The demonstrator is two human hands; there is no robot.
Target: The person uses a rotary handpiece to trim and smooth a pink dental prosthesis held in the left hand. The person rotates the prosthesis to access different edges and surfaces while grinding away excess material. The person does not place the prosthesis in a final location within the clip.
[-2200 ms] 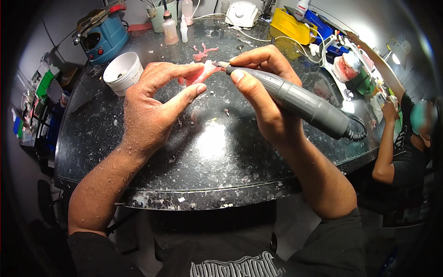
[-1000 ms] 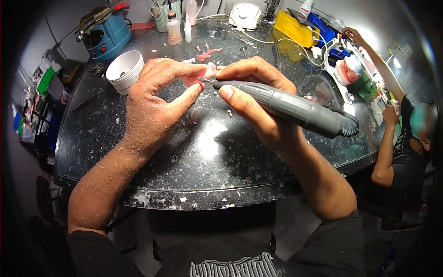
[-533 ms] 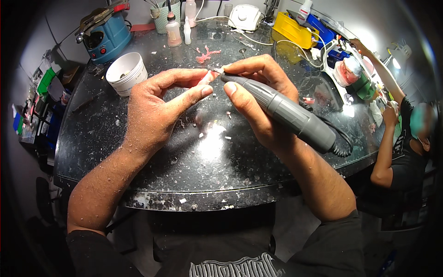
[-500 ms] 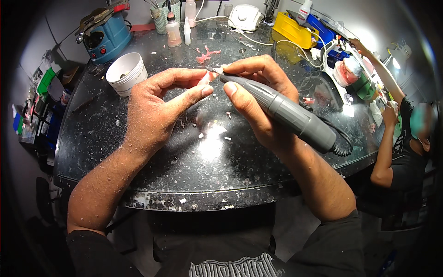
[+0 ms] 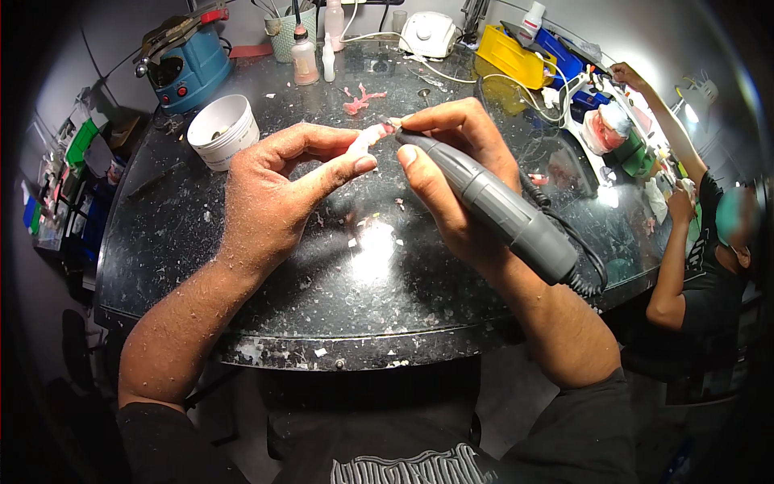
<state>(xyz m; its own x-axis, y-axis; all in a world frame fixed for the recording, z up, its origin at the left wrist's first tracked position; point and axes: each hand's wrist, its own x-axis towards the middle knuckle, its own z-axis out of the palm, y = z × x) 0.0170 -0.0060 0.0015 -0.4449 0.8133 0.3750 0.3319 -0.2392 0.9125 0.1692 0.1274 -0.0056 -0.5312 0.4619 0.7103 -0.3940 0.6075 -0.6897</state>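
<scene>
Pinched between the thumb and fingers of my left hand (image 5: 278, 177) is a small white and pink dental piece (image 5: 369, 140), probably part of a denture. My right hand (image 5: 463, 161) is closed around a dark grey rotary handpiece (image 5: 492, 206), pen-fashion, with its coiled cord trailing off the back end. The handpiece's tip is at the piece's pink end, close to my right fingertips; whether they touch I cannot tell. Pale dust covers my left hand and forearm. Just beyond both hands a branched pink scrap (image 5: 363, 99) lies on the black table (image 5: 322, 282).
A white tub (image 5: 223, 133) stands left of my hands, a blue machine (image 5: 187, 71) behind it. Bottles (image 5: 304, 58), a white control box (image 5: 427, 35) and a yellow bin (image 5: 516, 55) line the back. On the right, a co-worker's arm (image 5: 669, 121) reaches over a cluttered area.
My right hand and the handpiece have shifted slightly right, and the handpiece's back end has dropped a little. More of the white and pink piece shows between my hands.
</scene>
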